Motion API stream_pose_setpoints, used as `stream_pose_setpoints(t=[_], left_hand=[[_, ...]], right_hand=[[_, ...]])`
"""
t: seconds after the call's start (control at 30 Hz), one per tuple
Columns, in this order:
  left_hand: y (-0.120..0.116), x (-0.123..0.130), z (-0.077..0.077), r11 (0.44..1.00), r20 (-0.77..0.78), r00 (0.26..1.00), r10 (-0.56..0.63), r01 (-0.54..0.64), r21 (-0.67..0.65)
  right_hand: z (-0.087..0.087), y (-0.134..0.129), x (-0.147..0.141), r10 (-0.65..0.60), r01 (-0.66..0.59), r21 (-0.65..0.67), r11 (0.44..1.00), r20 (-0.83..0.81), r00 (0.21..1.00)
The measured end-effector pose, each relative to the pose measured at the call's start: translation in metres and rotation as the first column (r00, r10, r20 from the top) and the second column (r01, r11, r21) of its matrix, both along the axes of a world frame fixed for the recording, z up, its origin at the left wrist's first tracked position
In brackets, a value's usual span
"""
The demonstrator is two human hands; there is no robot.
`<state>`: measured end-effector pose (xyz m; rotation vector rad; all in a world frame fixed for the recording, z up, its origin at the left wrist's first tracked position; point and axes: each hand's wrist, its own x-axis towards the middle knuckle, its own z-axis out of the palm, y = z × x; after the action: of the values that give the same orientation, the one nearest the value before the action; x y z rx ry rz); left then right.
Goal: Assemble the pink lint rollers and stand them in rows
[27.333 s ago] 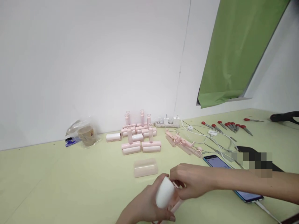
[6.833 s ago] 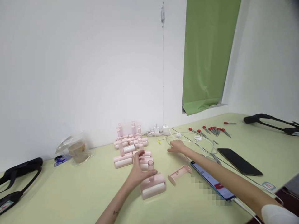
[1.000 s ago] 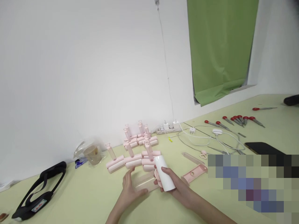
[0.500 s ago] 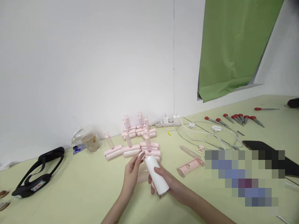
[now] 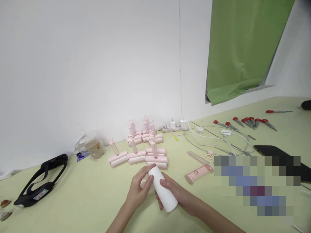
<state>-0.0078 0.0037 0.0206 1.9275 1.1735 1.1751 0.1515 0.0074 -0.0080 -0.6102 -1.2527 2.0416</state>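
Note:
A white sticky lint roll (image 5: pixel 165 193) is tilted between my two hands, its upper end leaning left. My right hand (image 5: pixel 176 191) wraps round its middle, thumb on top. My left hand (image 5: pixel 139 188) closes over the upper end, fingertips on the rim and thumb against the side; a pink ring held there earlier is hidden now. Part of a clear cover (image 5: pixel 143 183) shows behind my left hand. To the right lie a pink lint roller housing (image 5: pixel 198 174), a clear handle tube (image 5: pixel 198 158) and a pink handle loop (image 5: pixel 209 155).
Several pink lint rollers (image 5: pixel 137 157) stand in rows by the wall. A power strip (image 5: pixel 175 128) with cables is at the back, red-ended tools (image 5: pixel 250 122) at the right. A black headset strap (image 5: pixel 40 181) and a bagged cup (image 5: pixel 94 149) are left; a black phone-like slab (image 5: pixel 274 153) lies right.
My left hand has brought the pink ring onto the roll's upper end and now covers it with its fingers. The roll has shifted slightly down.

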Motion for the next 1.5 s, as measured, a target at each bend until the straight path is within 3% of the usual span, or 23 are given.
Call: stream_pose_setpoints(t=[0.1,0.17,0.23,0.3,0.37,0.47,0.53,0.67,0.8,0.93,1.03,1.13,1.2,1.27,1.3,1.37,1.43,1.47,1.5], left_hand=[[0.002,0.000,-0.003,0.998,0.077,0.997,0.025,-0.020,-0.061],[0.003,0.001,-0.005,0.990,0.146,0.980,0.136,-0.128,-0.062],[0.004,0.001,-0.006,0.967,0.183,0.952,0.246,-0.253,0.019],[0.005,0.001,-0.008,0.941,0.152,0.950,0.274,-0.297,0.163],[0.004,0.001,-0.010,0.903,0.062,0.969,0.238,-0.244,0.354],[0.004,0.003,-0.014,0.790,-0.091,0.978,0.186,-0.094,0.606],[0.003,0.004,-0.015,0.722,-0.174,0.966,0.190,-0.017,0.692],[0.003,0.006,-0.014,0.672,-0.245,0.943,0.225,0.032,0.740],[0.003,0.007,-0.017,0.670,-0.277,0.935,0.222,0.061,0.740],[0.003,0.009,-0.024,0.700,-0.273,0.946,0.173,0.077,0.710],[0.001,0.009,-0.030,0.761,-0.261,0.961,0.097,0.097,0.641],[-0.003,0.013,-0.031,0.860,-0.143,0.987,-0.073,0.135,0.492],[-0.005,0.018,-0.025,0.950,0.135,0.985,-0.103,0.057,0.308],[-0.006,0.026,-0.013,0.999,0.464,0.886,-0.016,0.031,-0.025],[-0.006,0.031,-0.006,0.974,0.577,0.815,0.047,0.090,-0.207],[-0.007,0.039,0.004,0.839,0.669,0.727,0.152,0.264,-0.476],[-0.007,0.046,0.008,0.732,0.661,0.715,0.225,0.323,-0.599],[-0.007,0.048,0.007,0.721,0.656,0.709,0.258,0.311,-0.619],[-0.006,0.050,0.005,0.724,0.661,0.693,0.288,0.295,-0.624]], right_hand=[[-0.001,0.000,-0.002,-0.037,0.036,-0.035,0.999,-0.030,0.999],[-0.001,0.001,-0.003,-0.090,0.075,-0.108,0.991,-0.148,0.985],[0.001,0.004,-0.004,-0.149,0.095,-0.192,0.977,-0.290,0.945],[0.002,0.008,-0.004,-0.211,0.111,-0.273,0.956,-0.370,0.905],[0.004,0.012,-0.004,-0.284,0.148,-0.341,0.928,-0.393,0.874],[0.007,0.014,-0.002,-0.324,0.179,-0.346,0.921,-0.425,0.845],[0.009,0.013,-0.002,-0.301,0.167,-0.310,0.936,-0.459,0.836],[0.011,0.011,0.000,-0.308,0.191,-0.278,0.941,-0.475,0.824],[0.006,0.012,0.001,-0.387,0.295,-0.272,0.916,-0.403,0.830],[-0.007,0.015,0.000,-0.402,0.404,-0.044,0.914,-0.252,0.880],[-0.016,0.017,0.001,-0.408,0.420,0.161,0.893,-0.106,0.907],[-0.016,0.015,0.004,-0.419,0.398,0.298,0.868,0.006,0.908],[-0.010,0.013,0.008,-0.460,0.398,0.425,0.813,0.048,0.887],[-0.001,0.011,0.010,-0.520,0.357,0.626,0.693,0.092,0.849],[0.004,0.011,0.010,-0.545,0.293,0.740,0.605,0.117,0.831],[0.014,0.010,0.010,-0.565,0.099,0.909,0.406,0.164,0.809],[0.021,0.011,0.011,-0.554,-0.090,0.966,0.244,0.215,0.804],[0.024,0.012,0.014,-0.557,-0.154,0.968,0.197,0.240,0.795],[0.027,0.014,0.019,-0.576,-0.191,0.964,0.187,0.265,0.774]])
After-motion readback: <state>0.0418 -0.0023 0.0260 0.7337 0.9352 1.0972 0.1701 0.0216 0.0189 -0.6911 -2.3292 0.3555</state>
